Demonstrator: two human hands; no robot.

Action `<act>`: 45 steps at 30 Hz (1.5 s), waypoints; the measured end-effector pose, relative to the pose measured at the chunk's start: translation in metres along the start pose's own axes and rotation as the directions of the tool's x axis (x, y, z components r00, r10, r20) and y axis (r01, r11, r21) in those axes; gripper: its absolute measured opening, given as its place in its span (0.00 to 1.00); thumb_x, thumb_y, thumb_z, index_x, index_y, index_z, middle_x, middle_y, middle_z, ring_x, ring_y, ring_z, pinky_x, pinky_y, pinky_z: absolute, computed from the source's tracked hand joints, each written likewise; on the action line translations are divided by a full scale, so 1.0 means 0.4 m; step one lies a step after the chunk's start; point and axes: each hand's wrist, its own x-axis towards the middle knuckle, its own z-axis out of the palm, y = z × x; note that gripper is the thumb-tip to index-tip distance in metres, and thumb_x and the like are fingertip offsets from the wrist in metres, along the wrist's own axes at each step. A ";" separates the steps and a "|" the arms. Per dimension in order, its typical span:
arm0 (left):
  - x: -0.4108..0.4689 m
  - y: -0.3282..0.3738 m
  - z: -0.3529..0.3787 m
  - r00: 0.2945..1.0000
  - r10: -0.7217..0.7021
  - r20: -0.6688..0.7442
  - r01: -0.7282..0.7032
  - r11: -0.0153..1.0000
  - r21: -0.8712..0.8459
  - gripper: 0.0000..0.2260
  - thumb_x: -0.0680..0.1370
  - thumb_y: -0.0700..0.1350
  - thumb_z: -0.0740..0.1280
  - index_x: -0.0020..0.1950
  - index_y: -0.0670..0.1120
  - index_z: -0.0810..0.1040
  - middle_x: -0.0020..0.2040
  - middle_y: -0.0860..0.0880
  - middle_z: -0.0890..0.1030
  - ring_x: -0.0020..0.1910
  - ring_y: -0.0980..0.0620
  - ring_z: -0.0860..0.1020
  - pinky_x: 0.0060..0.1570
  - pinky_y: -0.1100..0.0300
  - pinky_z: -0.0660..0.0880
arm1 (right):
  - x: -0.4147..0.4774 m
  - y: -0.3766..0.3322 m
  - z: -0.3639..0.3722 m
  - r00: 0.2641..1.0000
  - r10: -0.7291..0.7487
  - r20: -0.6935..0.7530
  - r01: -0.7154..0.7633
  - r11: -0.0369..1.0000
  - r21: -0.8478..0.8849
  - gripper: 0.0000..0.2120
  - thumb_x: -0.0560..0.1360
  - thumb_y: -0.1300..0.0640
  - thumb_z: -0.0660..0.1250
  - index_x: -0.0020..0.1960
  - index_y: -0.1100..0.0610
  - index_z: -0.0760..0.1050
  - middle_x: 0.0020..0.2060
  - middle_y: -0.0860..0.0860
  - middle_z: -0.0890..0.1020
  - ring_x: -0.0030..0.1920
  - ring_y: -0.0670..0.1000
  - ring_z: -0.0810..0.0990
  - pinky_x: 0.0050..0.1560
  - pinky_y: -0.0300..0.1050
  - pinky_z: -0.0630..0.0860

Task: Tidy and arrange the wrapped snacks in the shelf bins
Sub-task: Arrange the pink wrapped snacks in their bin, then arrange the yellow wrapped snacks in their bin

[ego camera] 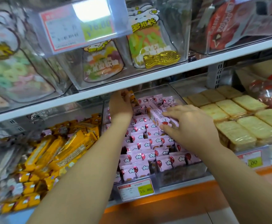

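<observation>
Left grip [120, 105]: reaches to the far left corner of the middle bin [172, 178], just under the upper shelf [148, 81]; its fingers are curled round an orange-brown packet [133, 98].
Right grip [192, 125]: sits over the middle of the same bin, fingers on top and thumb underneath, pinching a pink bundle [160, 118] of packets lifted a little above the rows.
Pink packets [148, 152]: wrapped snacks with cloud and balloon prints, standing on edge in close rows from the near wall to the far end of the middle bin; the rows nearest the right grip look less even.
Left bin: yellow packets [70, 147] lie heaped at mixed angles, with a few pink ones among them.
Right bin: pale biscuit packs [238, 120] lie flat in neat rows.
Price tag [136, 189]: clipped to the near face of the middle bin, with a yellow patch showing a price.
Upper shelf: clear bins hold gummy bags [146, 39], with a gold fish packet [162, 59] leaning at the front of one.
</observation>
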 end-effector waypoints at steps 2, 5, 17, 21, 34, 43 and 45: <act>-0.036 0.006 -0.018 0.999 -0.028 0.023 0.032 0.982 -0.184 0.03 0.82 0.41 0.59 0.50 0.46 0.71 0.47 0.51 0.77 0.42 0.53 0.80 0.31 0.69 0.70 | 0.003 -0.003 0.006 1.000 -0.012 0.016 0.013 0.999 -0.032 0.17 0.70 0.44 0.71 0.53 0.53 0.82 0.49 0.50 0.84 0.51 0.56 0.79 0.52 0.47 0.74; -0.091 0.016 -0.060 1.000 -0.029 0.003 0.029 0.944 -0.328 0.03 0.81 0.40 0.59 0.49 0.47 0.69 0.46 0.49 0.77 0.34 0.56 0.78 0.23 0.71 0.66 | 0.008 -0.021 0.014 0.999 -0.005 0.033 0.006 1.000 -0.028 0.16 0.69 0.48 0.73 0.53 0.56 0.82 0.48 0.53 0.84 0.49 0.58 0.79 0.50 0.49 0.75; -0.226 -0.012 -0.281 0.994 0.042 0.105 -0.001 0.933 -0.360 0.07 0.79 0.47 0.63 0.44 0.58 0.71 0.44 0.55 0.78 0.47 0.50 0.79 0.55 0.40 0.75 | 0.001 -0.131 0.025 0.995 0.002 0.096 -0.015 0.992 0.126 0.18 0.71 0.51 0.72 0.59 0.55 0.80 0.58 0.54 0.80 0.60 0.57 0.74 0.72 0.59 0.54; -0.242 -0.019 -0.351 0.993 0.044 0.107 0.001 0.922 -0.388 0.06 0.78 0.47 0.66 0.42 0.56 0.72 0.40 0.61 0.78 0.43 0.53 0.76 0.54 0.42 0.76 | -0.019 -0.203 0.009 0.999 -0.019 0.048 0.007 0.972 0.234 0.16 0.71 0.51 0.71 0.58 0.53 0.80 0.58 0.51 0.80 0.62 0.55 0.74 0.72 0.58 0.51; -0.312 -0.155 -0.592 0.999 -0.021 0.034 0.034 0.901 -0.433 0.11 0.76 0.37 0.65 0.47 0.54 0.73 0.51 0.59 0.79 0.47 0.54 0.78 0.52 0.47 0.78 | -0.062 -0.532 0.001 0.927 -0.298 0.229 0.130 0.827 0.547 0.29 0.75 0.58 0.66 0.72 0.42 0.61 0.59 0.46 0.79 0.32 0.35 0.74 0.40 0.34 0.66; -0.327 -0.303 -0.709 0.994 -0.086 -0.067 0.074 0.983 -0.166 0.14 0.77 0.41 0.65 0.59 0.56 0.75 0.40 0.56 0.78 0.27 0.63 0.73 0.27 0.71 0.67 | -0.054 -0.682 0.054 0.822 -0.433 0.370 0.253 0.860 0.443 0.29 0.78 0.57 0.62 0.74 0.42 0.57 0.60 0.50 0.77 0.47 0.47 0.75 0.53 0.44 0.71; -0.330 -0.332 -0.723 0.984 -0.116 -0.135 0.107 0.991 -0.077 0.15 0.77 0.40 0.65 0.62 0.55 0.75 0.38 0.53 0.77 0.24 0.62 0.70 0.24 0.71 0.64 | -0.051 -0.681 0.063 0.803 -0.433 0.410 0.305 0.889 0.341 0.26 0.77 0.54 0.64 0.73 0.44 0.61 0.66 0.47 0.74 0.62 0.49 0.72 0.65 0.47 0.67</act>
